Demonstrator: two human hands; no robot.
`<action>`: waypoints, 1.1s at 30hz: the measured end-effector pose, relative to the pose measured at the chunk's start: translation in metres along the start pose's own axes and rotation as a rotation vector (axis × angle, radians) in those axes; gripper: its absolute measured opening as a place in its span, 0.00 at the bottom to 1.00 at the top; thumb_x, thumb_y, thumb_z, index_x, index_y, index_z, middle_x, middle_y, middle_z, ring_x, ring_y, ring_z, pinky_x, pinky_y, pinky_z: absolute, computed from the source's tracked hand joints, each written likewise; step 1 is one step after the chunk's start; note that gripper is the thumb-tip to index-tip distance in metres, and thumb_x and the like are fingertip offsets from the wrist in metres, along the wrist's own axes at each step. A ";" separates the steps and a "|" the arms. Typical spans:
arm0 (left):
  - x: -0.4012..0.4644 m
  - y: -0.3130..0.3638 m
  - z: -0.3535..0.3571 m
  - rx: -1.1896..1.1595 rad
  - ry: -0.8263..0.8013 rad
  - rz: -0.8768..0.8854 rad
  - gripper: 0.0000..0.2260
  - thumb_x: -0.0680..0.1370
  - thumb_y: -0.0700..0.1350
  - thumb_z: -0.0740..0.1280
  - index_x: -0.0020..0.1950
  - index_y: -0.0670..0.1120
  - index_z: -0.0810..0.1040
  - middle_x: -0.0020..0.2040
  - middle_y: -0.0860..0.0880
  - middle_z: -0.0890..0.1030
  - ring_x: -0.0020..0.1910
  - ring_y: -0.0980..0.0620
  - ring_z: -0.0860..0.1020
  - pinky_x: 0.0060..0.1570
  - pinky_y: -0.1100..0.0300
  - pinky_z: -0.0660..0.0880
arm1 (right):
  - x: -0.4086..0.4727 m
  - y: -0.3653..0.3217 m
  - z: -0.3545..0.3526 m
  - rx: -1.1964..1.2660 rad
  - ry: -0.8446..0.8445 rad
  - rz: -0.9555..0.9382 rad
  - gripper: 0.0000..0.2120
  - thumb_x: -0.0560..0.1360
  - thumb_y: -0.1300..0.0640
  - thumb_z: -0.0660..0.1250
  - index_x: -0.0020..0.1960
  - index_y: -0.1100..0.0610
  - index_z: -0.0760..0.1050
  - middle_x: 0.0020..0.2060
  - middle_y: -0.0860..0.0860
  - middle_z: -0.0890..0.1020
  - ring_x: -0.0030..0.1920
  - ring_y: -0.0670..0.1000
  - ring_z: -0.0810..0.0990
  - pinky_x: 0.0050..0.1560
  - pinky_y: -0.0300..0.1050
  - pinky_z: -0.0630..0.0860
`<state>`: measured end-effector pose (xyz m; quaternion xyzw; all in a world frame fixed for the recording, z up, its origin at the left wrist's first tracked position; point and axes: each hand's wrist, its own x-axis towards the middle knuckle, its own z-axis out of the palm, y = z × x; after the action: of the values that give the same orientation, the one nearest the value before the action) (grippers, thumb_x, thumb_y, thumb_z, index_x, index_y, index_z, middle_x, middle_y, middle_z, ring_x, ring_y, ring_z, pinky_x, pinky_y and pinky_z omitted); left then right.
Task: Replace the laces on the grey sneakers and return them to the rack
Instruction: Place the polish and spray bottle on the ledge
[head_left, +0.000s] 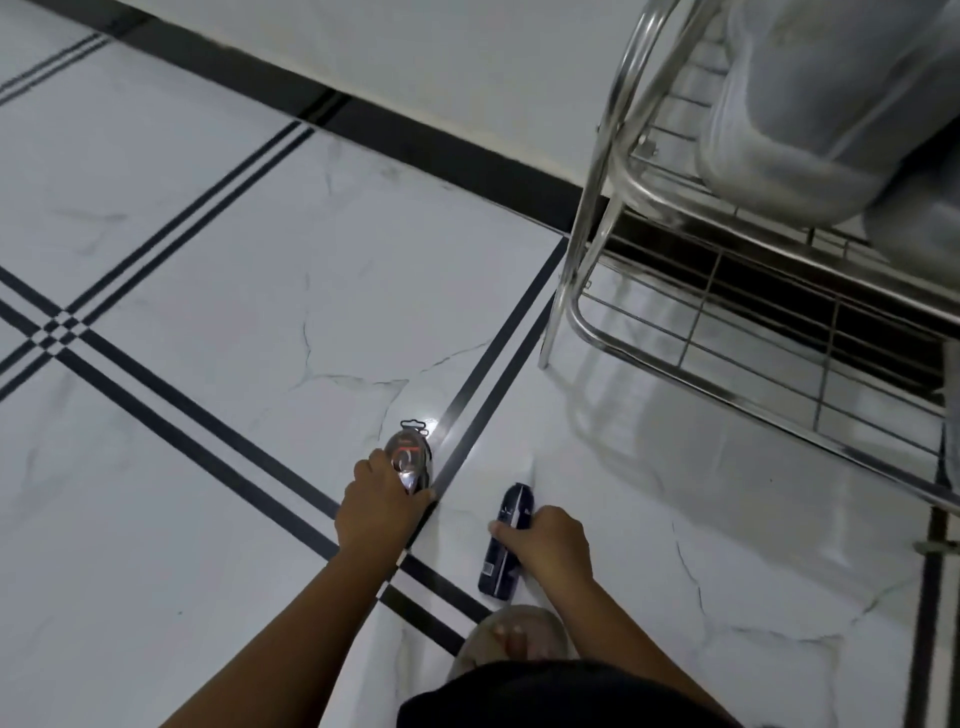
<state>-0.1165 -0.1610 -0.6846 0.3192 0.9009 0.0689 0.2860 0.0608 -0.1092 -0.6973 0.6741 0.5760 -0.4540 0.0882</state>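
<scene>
A grey sneaker (800, 98) sits on the upper shelf of the steel shoe rack (613, 171) at the top right, blurred. On the floor, my left hand (379, 506) grips a shiny oval packet (410, 457) with a hang tab. My right hand (550, 540) grips a dark blue spray can (506, 551) lying on the tile. No loose laces are visible.
White marble floor tiles with black double stripes (171, 415) spread to the left. A black skirting (415, 140) runs along the wall. My foot in a beige slipper (511, 642) is below the can. The rack's lower wire shelf (769, 343) stands to the right.
</scene>
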 end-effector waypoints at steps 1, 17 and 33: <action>0.000 0.001 0.000 0.000 0.005 -0.007 0.27 0.71 0.56 0.72 0.62 0.42 0.67 0.56 0.44 0.73 0.53 0.44 0.76 0.48 0.52 0.75 | 0.001 -0.001 0.001 0.030 -0.007 0.009 0.20 0.70 0.41 0.71 0.49 0.57 0.77 0.37 0.48 0.77 0.33 0.46 0.73 0.26 0.36 0.63; -0.104 0.110 -0.173 -0.467 0.222 0.540 0.23 0.70 0.50 0.73 0.61 0.50 0.70 0.50 0.52 0.78 0.45 0.54 0.78 0.40 0.62 0.74 | -0.125 -0.072 -0.173 0.407 0.279 -0.623 0.14 0.69 0.53 0.76 0.52 0.47 0.77 0.43 0.41 0.82 0.45 0.38 0.79 0.48 0.36 0.76; -0.168 0.381 -0.277 -0.805 0.382 0.972 0.18 0.71 0.52 0.74 0.57 0.61 0.73 0.46 0.64 0.77 0.46 0.69 0.75 0.41 0.75 0.69 | -0.207 -0.102 -0.461 0.461 0.802 -0.906 0.15 0.68 0.51 0.77 0.53 0.48 0.80 0.43 0.40 0.84 0.45 0.38 0.82 0.49 0.33 0.78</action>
<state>0.0395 0.0517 -0.2597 0.5398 0.5929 0.5772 0.1546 0.2243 0.0751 -0.2445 0.4832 0.6795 -0.2710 -0.4810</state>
